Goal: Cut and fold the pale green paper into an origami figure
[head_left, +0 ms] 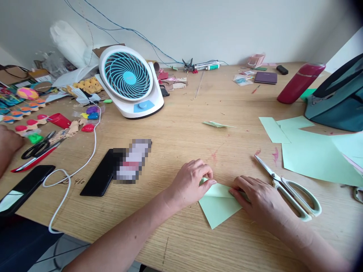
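Observation:
A light green sheet of paper (219, 210) lies on the table in front of me, its far edge folded over into a strip. My left hand (195, 179) pinches the left end of that fold between thumb and fingers. At the other end, my right hand (253, 194) closes on the fold, fingers curled and thumb pressed to the paper. Just right of my right hand lie scissors with pale handles (295, 192), their blades slightly apart and pointing away to the left.
More green paper (317, 155) lies at the right by a teal bag (337, 102) and a red bottle (300, 83). A white fan (129, 81) stands at back left. Phones (99, 177) and a white cable (95, 139) lie left. Another person's hand (10, 141) rests at the left edge.

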Demonstrator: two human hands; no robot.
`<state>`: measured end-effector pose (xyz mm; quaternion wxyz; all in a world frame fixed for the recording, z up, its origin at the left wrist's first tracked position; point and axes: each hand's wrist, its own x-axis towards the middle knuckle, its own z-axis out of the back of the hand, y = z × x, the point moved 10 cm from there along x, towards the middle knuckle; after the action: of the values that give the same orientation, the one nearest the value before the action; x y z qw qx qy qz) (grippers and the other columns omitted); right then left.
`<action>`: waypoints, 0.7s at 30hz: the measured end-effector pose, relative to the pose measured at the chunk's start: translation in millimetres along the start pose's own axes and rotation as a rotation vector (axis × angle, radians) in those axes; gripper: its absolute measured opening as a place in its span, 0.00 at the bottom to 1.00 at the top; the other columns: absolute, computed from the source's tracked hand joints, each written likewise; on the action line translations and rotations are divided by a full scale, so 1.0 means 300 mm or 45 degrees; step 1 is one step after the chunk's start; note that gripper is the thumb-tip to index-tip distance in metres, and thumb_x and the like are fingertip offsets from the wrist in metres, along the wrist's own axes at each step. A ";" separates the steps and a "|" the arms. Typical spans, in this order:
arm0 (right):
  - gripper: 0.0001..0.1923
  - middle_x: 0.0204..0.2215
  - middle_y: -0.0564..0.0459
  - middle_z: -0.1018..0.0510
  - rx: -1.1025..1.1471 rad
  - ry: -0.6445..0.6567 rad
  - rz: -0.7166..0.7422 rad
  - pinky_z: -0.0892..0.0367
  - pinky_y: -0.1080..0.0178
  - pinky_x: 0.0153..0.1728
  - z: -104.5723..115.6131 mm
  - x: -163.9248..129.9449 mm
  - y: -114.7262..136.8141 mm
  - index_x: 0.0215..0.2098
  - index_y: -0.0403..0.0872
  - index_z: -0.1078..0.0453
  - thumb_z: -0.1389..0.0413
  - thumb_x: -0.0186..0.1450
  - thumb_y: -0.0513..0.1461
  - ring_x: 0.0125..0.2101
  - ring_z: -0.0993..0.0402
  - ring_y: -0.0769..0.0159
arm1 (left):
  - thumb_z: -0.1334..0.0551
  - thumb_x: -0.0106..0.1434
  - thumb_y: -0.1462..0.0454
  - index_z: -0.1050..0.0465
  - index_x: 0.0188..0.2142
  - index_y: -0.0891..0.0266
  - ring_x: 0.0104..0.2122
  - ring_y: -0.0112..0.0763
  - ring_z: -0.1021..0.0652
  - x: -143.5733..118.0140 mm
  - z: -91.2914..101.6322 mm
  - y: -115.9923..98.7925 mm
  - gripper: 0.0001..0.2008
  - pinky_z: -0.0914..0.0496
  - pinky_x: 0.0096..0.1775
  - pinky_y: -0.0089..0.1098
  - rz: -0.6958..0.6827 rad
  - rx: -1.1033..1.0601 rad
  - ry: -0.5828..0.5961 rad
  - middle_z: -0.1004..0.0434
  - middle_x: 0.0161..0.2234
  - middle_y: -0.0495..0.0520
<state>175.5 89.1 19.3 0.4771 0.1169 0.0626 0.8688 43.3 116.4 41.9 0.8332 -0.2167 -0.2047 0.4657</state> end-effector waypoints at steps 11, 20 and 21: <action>0.08 0.29 0.52 0.29 -0.156 -0.038 -0.028 0.41 0.61 0.28 0.012 -0.008 0.009 0.34 0.50 0.38 0.54 0.71 0.41 0.29 0.30 0.61 | 0.39 0.64 0.67 0.34 0.39 0.59 0.39 0.34 0.26 -0.121 -0.034 -0.003 0.06 0.33 0.40 0.35 0.179 0.082 0.024 0.26 0.39 0.50; 0.11 0.27 0.53 0.32 0.000 -0.038 0.130 0.39 0.64 0.26 0.026 -0.015 0.097 0.31 0.50 0.38 0.57 0.69 0.32 0.26 0.33 0.65 | 0.39 0.66 0.67 0.30 0.38 0.58 0.36 0.33 0.26 -0.131 -0.028 -0.005 0.03 0.35 0.39 0.35 0.093 0.074 0.014 0.24 0.35 0.48; 0.11 0.27 0.53 0.32 0.002 -0.030 0.138 0.39 0.64 0.25 0.025 -0.019 0.106 0.30 0.50 0.38 0.56 0.68 0.32 0.25 0.33 0.65 | 0.39 0.66 0.66 0.29 0.38 0.58 0.36 0.33 0.26 -0.133 -0.026 -0.005 0.02 0.35 0.39 0.35 0.098 0.088 0.025 0.25 0.34 0.48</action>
<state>154.6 67.3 32.6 0.4299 0.1308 0.0513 0.8919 29.3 79.8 30.7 0.8237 -0.2001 -0.1716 0.5021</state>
